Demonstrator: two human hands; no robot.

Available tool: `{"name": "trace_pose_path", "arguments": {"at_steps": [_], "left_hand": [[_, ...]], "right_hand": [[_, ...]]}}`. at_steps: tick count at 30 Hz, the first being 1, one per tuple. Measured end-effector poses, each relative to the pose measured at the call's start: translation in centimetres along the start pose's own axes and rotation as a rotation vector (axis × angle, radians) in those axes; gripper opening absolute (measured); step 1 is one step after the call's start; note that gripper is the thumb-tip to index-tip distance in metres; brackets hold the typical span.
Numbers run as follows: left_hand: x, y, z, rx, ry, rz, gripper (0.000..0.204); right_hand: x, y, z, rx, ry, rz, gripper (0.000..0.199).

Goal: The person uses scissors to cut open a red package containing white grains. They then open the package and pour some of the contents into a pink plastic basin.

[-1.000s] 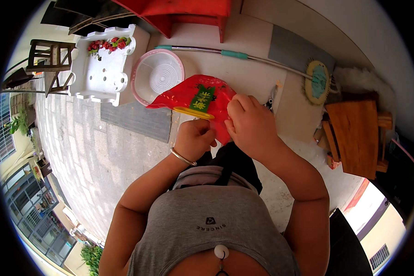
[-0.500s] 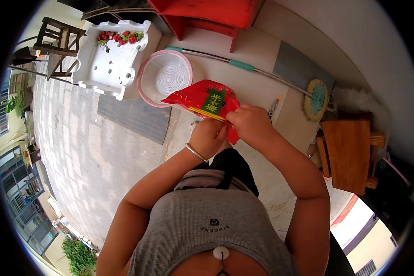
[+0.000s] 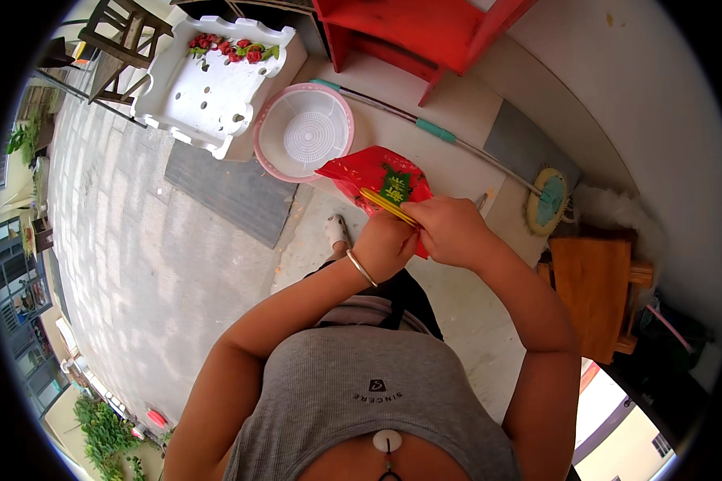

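Observation:
A red plastic bag (image 3: 359, 170) with a green printed panel hangs out ahead of my hands, its surface creased. My left hand (image 3: 385, 243), with a bangle at the wrist, is closed in a fist on the bag's near end. Pressed against it, my right hand (image 3: 451, 230) pinches the same gathered part, thumb and fingers together. Slim yellow strips (image 3: 387, 206) lie across the bag and run in under my fingers; whether they are a tie or a separate tool I cannot tell. The fingertips are partly hidden.
Beyond the bag stands a pink-rimmed plastic basket (image 3: 260, 132), beside a white foam box (image 3: 186, 100) holding red and green peppers (image 3: 241, 51). A mop (image 3: 435, 130) lies along the floor. A red stand (image 3: 393, 36), wooden stool (image 3: 592, 293) and dark wooden chair (image 3: 124, 52) surround the area.
The view has shifted, and a foot in a light shoe now shows past my left hand. The yellow strips look steeper, and both hands still hold the bag close together.

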State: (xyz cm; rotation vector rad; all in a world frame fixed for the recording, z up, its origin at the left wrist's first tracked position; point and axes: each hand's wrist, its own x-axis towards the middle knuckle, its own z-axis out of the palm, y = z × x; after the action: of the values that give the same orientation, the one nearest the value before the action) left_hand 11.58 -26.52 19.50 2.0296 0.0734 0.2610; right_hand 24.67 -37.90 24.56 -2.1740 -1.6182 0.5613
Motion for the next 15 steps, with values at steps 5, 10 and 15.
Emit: {"name": "trace_pose_path", "arguments": {"at_steps": [5, 10, 15], "left_hand": [[0.1, -0.5, -0.6, 0.086, -0.105, 0.035, 0.007], [-0.4, -1.0, -0.4, 0.057, -0.091, 0.085, 0.009], [-0.6, -1.1, -1.0, 0.137, -0.132, 0.071, 0.012]], "right_hand": [[0.7, 0.0, 0.8, 0.084, -0.01, 0.011, 0.022], [1.2, -1.1, 0.8, -0.028, -0.036, 0.028, 0.013], [1.5, 0.8, 0.7, -0.024, -0.098, 0.001, 0.007]]}}
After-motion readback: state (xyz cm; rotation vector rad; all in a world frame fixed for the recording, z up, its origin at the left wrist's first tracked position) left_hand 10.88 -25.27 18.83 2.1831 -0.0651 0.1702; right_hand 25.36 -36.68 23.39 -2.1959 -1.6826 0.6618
